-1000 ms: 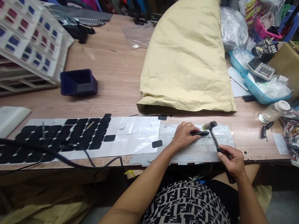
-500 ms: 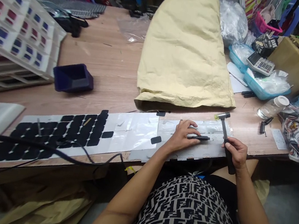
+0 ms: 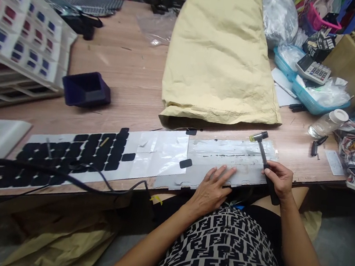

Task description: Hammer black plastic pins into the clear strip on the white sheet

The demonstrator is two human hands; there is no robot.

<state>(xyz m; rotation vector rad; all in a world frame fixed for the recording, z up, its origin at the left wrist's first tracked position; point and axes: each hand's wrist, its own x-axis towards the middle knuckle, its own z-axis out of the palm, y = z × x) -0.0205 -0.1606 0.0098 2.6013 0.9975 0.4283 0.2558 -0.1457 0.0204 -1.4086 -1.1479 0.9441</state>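
My right hand [image 3: 279, 180] is wrapped round the black handle of a small hammer [image 3: 263, 149]. The hammer is raised over the right end of the grey board [image 3: 205, 171], its head of dark metal with a yellowish face pointing left. My left hand [image 3: 211, 190] lies at the board's front edge with its fingers stretched out over the surface; nothing shows in it, though what is under the palm is hidden. Left of the board, a white sheet [image 3: 162, 152] bears rows of black rounded pieces [image 3: 96, 150]. Single black pieces [image 3: 185, 163] lie near the sheet's right end.
A large yellowish paper sack [image 3: 222, 60] stands behind the board. To the left are a dark blue bin [image 3: 86, 90], a white rack [image 3: 56, 56] and a black cable [image 3: 69, 180]. Blue baskets [image 3: 318, 105], a calculator [image 3: 315, 69] and a clear jar [image 3: 327, 123] sit to the right.
My left hand has moved down and toward me to the board's front edge. The slim black piece beneath it is out of sight. The hammer has shifted slightly left and tilted more.
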